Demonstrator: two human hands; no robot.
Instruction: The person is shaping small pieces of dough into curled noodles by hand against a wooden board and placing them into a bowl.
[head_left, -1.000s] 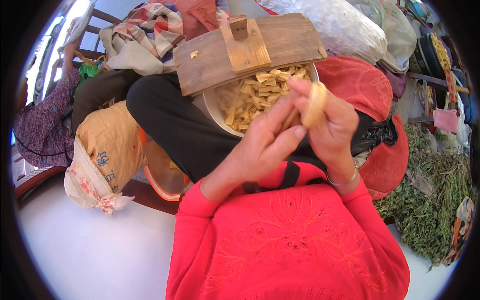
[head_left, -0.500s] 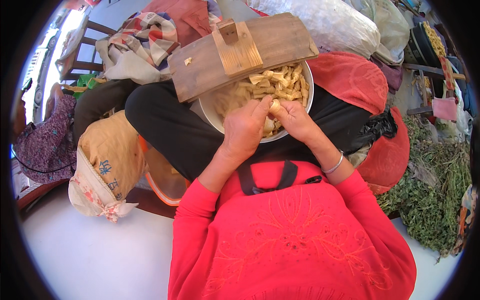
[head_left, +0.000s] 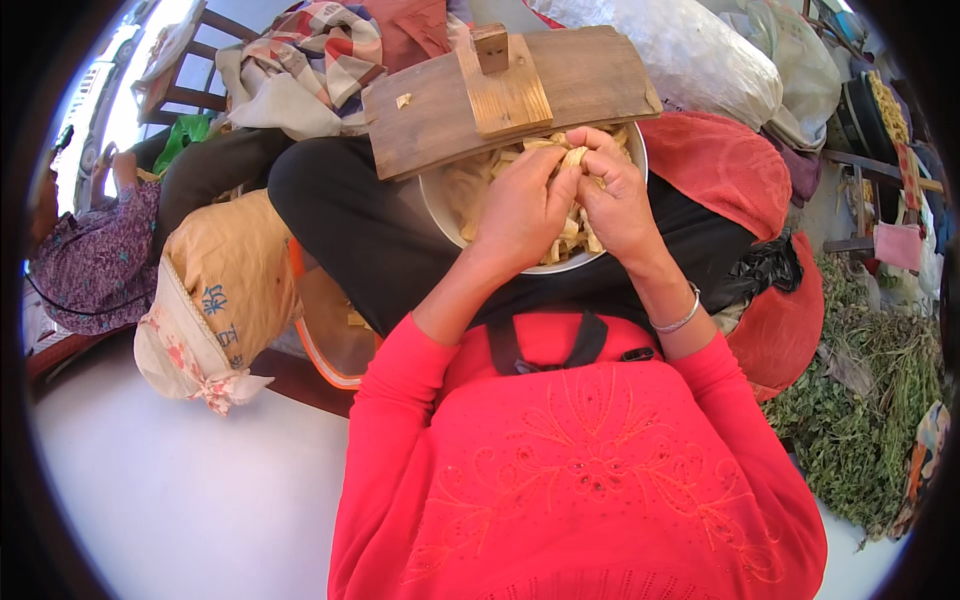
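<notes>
Both were in use: left hand [head_left: 520, 205] and right hand [head_left: 618, 205], meeting a little above centre of the frame, over the bowl [head_left: 437, 222]. Thumbs and fingers of each were closed on one yellow strip [head_left: 575, 157], the left gripping from its side, the right from the other; most of it was hidden, so its ends could not be made out. Step in hand, as I judged it: breaking or twisting the strip into short lengths. The next move seemed to call for a firm pinch by both hands close to the break, low enough that bits dropped inside the rim. Count: strips held, one; bowls, one, upper centre; pieces [head_left: 570, 237] in it, many, overlapping and part covered by the hands, no honest number possible. Boards, one: a wooden board [head_left: 600, 80] lay tilted across the bowl's upper side, a single block [head_left: 490, 48] standing on it and one yellow crumb [head_left: 403, 101] near its left end. Tan sacks, one [head_left: 230, 260], left of frame; orange-rimmed tubs, one [head_left: 340, 376], just right of that sack. Red cloths, two: one upper right [head_left: 715, 165], one below it [head_left: 785, 325].
</notes>
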